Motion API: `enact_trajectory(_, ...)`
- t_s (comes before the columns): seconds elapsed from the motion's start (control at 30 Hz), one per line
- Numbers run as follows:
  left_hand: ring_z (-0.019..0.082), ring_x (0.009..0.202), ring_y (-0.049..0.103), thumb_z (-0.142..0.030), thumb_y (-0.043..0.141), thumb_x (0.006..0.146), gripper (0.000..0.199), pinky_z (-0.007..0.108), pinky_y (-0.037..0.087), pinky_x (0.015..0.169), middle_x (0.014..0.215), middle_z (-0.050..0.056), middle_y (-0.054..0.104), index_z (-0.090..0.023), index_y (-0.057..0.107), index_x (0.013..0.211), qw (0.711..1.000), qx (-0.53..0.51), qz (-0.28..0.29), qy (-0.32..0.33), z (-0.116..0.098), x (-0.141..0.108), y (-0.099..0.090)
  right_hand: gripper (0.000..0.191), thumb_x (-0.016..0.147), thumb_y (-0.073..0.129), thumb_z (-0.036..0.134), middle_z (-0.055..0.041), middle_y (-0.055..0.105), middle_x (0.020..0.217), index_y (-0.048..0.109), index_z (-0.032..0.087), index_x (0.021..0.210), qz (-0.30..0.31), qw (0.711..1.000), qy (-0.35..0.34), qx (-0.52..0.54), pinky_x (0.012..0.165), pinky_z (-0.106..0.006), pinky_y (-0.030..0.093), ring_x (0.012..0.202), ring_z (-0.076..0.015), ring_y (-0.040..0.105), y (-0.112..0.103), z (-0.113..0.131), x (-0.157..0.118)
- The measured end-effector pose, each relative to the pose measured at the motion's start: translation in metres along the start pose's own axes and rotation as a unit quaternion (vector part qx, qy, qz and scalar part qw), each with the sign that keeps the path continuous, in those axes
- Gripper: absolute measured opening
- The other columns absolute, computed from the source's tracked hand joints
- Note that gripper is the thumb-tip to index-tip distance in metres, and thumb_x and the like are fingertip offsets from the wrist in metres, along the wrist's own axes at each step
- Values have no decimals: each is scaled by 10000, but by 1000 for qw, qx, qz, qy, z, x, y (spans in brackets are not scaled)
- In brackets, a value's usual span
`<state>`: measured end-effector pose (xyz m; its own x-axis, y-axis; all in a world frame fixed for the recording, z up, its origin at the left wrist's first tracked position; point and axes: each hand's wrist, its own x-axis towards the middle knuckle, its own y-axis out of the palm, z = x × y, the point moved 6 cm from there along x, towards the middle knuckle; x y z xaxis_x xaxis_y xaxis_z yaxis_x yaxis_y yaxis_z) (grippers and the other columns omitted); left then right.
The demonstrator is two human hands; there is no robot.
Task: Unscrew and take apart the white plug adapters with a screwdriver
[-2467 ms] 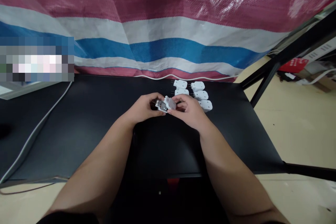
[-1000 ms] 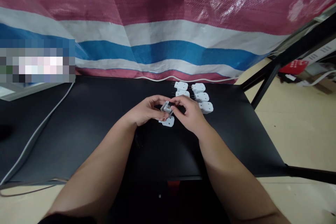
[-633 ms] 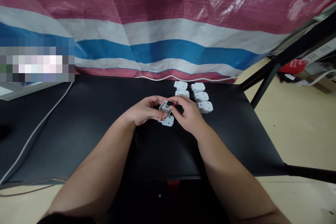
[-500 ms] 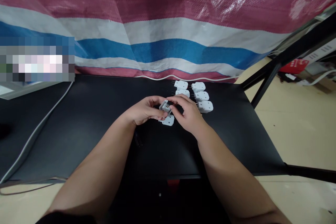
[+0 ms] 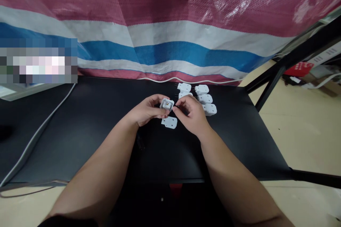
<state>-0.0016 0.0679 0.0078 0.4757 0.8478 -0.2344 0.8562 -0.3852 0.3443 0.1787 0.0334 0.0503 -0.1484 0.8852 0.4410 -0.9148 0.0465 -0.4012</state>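
Note:
A small white plastic housing [image 5: 167,104] is held between the thumb and fingers of my left hand [image 5: 147,111]. Its hollow side faces up and shows a small metallic part inside. Just right of it, my right hand [image 5: 194,114] has thumb and forefinger pinched around a small dark piece [image 5: 177,106], too small to name. That piece is close to the housing's right edge; whether they touch I cannot tell. Below the housing, a flat white cover plate [image 5: 169,122] with holes lies on the black table [image 5: 103,113].
Several white housings with thin prongs, one at the back right [image 5: 201,89] and another nearer [image 5: 210,109], stand in two columns beyond my right hand. A white cable [image 5: 174,79] runs along the back edge. Behind hangs a striped sheet [image 5: 170,51]. A grey cable [image 5: 39,127] crosses the left side.
My right hand has drawn back slightly to the right from the housing, with the dark piece between its fingers. The housing has turned so its hollow inside shows more plainly.

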Motion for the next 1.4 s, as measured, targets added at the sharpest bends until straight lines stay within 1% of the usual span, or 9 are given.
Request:
enact_trajectory(0.1, 132, 779, 781, -102, 983, 714, 580, 242, 671, 734, 1008, 35, 764, -174, 712, 1221, 1000, -7, 11, 2, 0, 1, 0, 140, 923, 724, 241, 5, 620, 859, 591, 250, 881, 0, 1000, 25, 12, 681, -345, 539, 703, -161, 602, 3, -6, 0)
enact_trajectory(0.23, 131, 785, 782, -117, 988, 721, 586, 234, 668, 738, 995, 29, 765, -187, 709, 1231, 1000, -12, 17, -1, 1, 1, 1, 163, 915, 725, 259, 17, 621, 823, 568, 253, 872, 7, 998, 51, 21, 650, -329, 517, 672, -151, 571, 6, -11, 0)
enact_trajectory(0.33, 126, 792, 774, -116, 984, 722, 569, 232, 663, 732, 1011, 28, 756, -187, 719, 1220, 1000, -8, 13, 5, 1, 1, 1, 146, 910, 720, 237, 14, 612, 850, 577, 254, 889, 9, 999, 39, 14, 637, -328, 514, 663, -147, 563, 6, -10, 0)
enact_trajectory(0.53, 119, 778, 742, -109, 954, 732, 520, 219, 625, 680, 961, 20, 746, -180, 721, 1192, 1000, 9, 10, 15, 2, 2, 2, 105, 947, 684, 172, -53, 629, 1055, 689, 263, 998, -1, 998, -34, -55, 852, -419, 603, 944, -222, 672, 4, 1, -1)
enact_trajectory(0.67, 102, 695, 704, -115, 938, 720, 492, 216, 589, 633, 875, -2, 729, -171, 713, 1155, 999, 21, 30, 15, 2, 2, 7, 127, 982, 688, 206, -61, 639, 1076, 740, 276, 1075, 12, 997, -48, -64, 907, -451, 614, 1016, -243, 689, 8, 4, -3)
enact_trajectory(0.9, 99, 616, 665, -115, 914, 724, 479, 214, 525, 572, 789, -5, 718, -150, 707, 1154, 997, 42, 60, 30, 2, 2, 16, 102, 960, 724, 204, -45, 661, 1029, 760, 266, 1033, 9, 997, -25, -67, 822, -418, 626, 849, -204, 690, 9, -1, -2)
enact_trajectory(1.2, 95, 615, 667, -109, 909, 733, 487, 214, 525, 573, 825, 8, 730, -140, 730, 1185, 997, 43, 57, 31, 1, 3, 17, 63, 927, 705, 192, -41, 677, 956, 709, 249, 903, -10, 997, 2, -73, 758, -399, 611, 776, -197, 681, 10, -6, -1)
enact_trajectory(1.3, 94, 626, 670, -119, 918, 738, 488, 202, 525, 563, 837, 17, 735, -134, 736, 1191, 998, 43, 36, 27, 3, 5, 13, 85, 960, 654, 200, -43, 691, 925, 675, 248, 894, -12, 997, -5, -74, 741, -386, 594, 791, -205, 687, 9, -4, -1)
enact_trajectory(1.4, 110, 678, 697, -112, 928, 718, 505, 204, 563, 582, 888, 34, 754, -138, 737, 1186, 999, 34, -6, 23, 5, 6, 6, 77, 971, 633, 212, -38, 722, 890, 658, 253, 911, -18, 997, -5, -68, 731, -377, 580, 801, -214, 698, 8, -2, 0)
